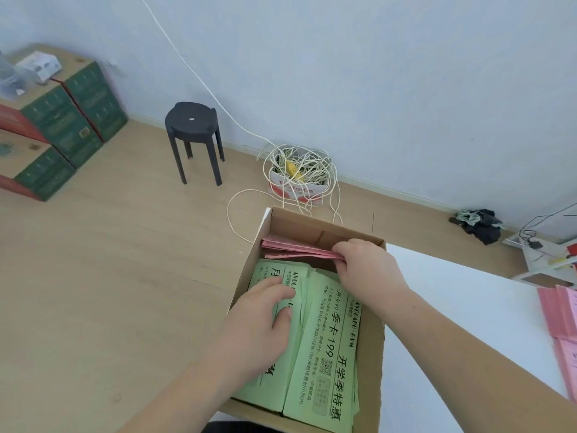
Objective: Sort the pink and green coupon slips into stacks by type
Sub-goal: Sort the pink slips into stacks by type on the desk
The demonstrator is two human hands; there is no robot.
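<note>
The right hand (365, 265), just right of centre frame, curls its fingers over the right end of a bundle of pink slips (290, 247) and grips it. Its fingertips are tucked behind the paper, so how many slips it holds cannot be told. The left hand (265, 310), lower and further left, lies with relaxed fingers flat on the green slips (324, 354), pressing them down and holding nothing.

Both colours sit in 1 cardboard box (373, 370), pink at its upper end and green filling the lower part in 2 overlapping rows. The pink bundle's long axis runs left to right across the box, stretching leftward from the right hand, which is the nearer of the 2. Lifting it up and to the right would probably carry it toward the pink stack (559, 310) on the white table (468, 307). That stack is cut off by the right edge of the frame.
</note>
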